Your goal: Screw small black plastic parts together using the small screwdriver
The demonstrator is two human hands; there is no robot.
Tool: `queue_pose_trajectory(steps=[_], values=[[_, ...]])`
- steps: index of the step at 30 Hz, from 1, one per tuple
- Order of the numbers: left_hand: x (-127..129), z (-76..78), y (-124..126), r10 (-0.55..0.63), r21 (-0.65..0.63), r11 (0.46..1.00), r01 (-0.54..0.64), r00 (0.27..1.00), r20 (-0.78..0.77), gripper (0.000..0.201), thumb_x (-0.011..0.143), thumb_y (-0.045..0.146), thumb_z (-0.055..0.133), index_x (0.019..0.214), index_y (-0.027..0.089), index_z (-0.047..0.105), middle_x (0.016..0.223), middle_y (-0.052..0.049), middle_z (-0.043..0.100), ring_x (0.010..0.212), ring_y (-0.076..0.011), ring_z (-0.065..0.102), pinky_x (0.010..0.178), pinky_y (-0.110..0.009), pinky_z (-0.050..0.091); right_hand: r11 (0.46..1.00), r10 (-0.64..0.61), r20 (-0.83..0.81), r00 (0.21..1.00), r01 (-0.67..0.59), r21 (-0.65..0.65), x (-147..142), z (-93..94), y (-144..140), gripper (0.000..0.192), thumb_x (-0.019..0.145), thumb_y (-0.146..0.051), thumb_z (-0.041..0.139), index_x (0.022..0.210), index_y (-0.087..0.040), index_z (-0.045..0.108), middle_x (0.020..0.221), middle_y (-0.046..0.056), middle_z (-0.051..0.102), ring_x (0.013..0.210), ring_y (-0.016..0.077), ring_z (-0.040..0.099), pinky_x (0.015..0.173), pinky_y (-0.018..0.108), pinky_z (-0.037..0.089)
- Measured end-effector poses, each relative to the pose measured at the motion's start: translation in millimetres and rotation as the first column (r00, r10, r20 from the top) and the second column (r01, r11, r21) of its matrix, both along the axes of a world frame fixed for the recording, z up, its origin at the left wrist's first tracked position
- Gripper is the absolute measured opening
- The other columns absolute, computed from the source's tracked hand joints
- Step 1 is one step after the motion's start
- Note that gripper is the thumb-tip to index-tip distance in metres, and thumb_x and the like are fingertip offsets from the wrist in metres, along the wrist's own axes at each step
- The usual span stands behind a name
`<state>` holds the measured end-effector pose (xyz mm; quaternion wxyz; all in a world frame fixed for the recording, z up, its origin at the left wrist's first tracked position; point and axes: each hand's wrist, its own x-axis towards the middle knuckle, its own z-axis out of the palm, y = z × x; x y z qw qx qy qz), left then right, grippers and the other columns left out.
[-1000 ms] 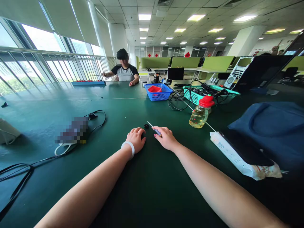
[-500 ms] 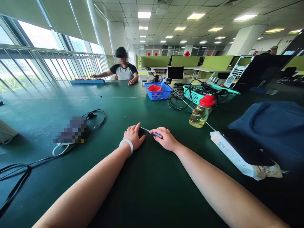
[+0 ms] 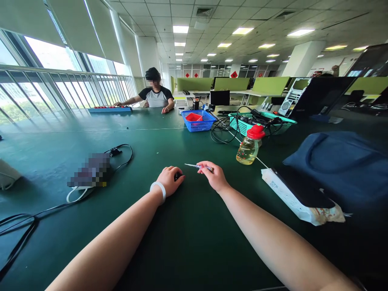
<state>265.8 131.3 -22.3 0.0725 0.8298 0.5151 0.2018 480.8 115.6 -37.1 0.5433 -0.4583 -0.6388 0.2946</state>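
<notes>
From where I stand, the left hand (image 3: 169, 180) rests on the table (image 3: 194, 242), well in from its near edge, its fingers curled narrowly and holding a small black piece (image 3: 178, 176) against the thumb, presumably to steady it; the exact shape of the piece is mostly hidden. The right hand (image 3: 214, 176) has a screwdriver (image 3: 194, 165) pinched between thumb and fingers, far forward on its handle, a hold that would favour control of the tip; the shaft is thin, straight and bright like metal, directed toward the left hand, its tip near the black piece but apart from it. The table is dark green, smooth and faintly glossy; a clear, rounded bottle (image 3: 247, 150) with a red lid stands upright beyond the right hand, probably there to leave the forearms room; toward the right edge lie a soft white pack (image 3: 285, 192), a flat black slab (image 3: 298, 186) resting on it, and a limp blue cloth bag (image 3: 342, 157); toward the far edge sit two perforated baskets, one blue (image 3: 198, 125), one green (image 3: 239, 123), the latter containing looped black cables.
</notes>
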Motion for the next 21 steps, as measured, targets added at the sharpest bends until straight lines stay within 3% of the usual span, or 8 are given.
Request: queue_pose_trajectory(steps=[7,11,16,21], values=[[13,0.0,-19,-0.168,0.021,0.985,0.172,0.979,-0.119,0.025,0.088,0.035,0.057,0.108,0.023,0.066,0.105,-0.007,0.066,0.101,-0.0244,0.058,0.097,-0.042,0.046,0.997,-0.002,0.105,0.994,-0.007,0.083,-6,4.6,-12,0.025,0.087,-0.036,0.053,0.097,-0.021,0.070,0.079,0.004,0.073,0.073,0.0186,0.069,0.073,0.032,0.054],[-1,4.1,-39,-0.228,0.001,0.973,0.229,0.966,-0.120,0.026,0.089,0.034,0.055,0.111,0.024,0.065,0.105,-0.007,0.066,0.102,-0.0232,0.058,0.096,-0.040,0.048,0.995,-0.035,0.095,0.995,0.025,0.095,-8,5.3,-15,0.025,0.087,-0.036,0.052,0.098,-0.020,0.070,0.080,0.004,0.073,0.071,0.0182,0.069,0.071,0.032,0.055],[-61,7.1,-75,-0.230,-0.037,0.973,0.228,0.966,-0.116,0.029,0.089,0.036,0.054,0.115,0.025,0.064,0.109,-0.007,0.067,0.104,-0.0226,0.059,0.097,-0.040,0.048,0.990,-0.045,0.096,0.994,0.032,0.135,-7,7.1,-18,0.025,0.087,-0.035,0.052,0.098,-0.021,0.069,0.082,0.005,0.073,0.071,0.0180,0.069,0.070,0.031,0.054],[-154,8.7,-93,-0.007,0.022,1.000,0.009,0.996,-0.089,0.033,0.087,0.043,0.051,0.113,0.029,0.067,0.110,-0.006,0.070,0.107,-0.0247,0.061,0.100,-0.042,0.048,0.987,-0.042,0.095,0.995,0.027,0.155,-7,7.6,-18,0.024,0.087,-0.034,0.052,0.097,-0.022,0.069,0.083,0.004,0.073,0.072,0.0180,0.069,0.068,0.031,0.055]])
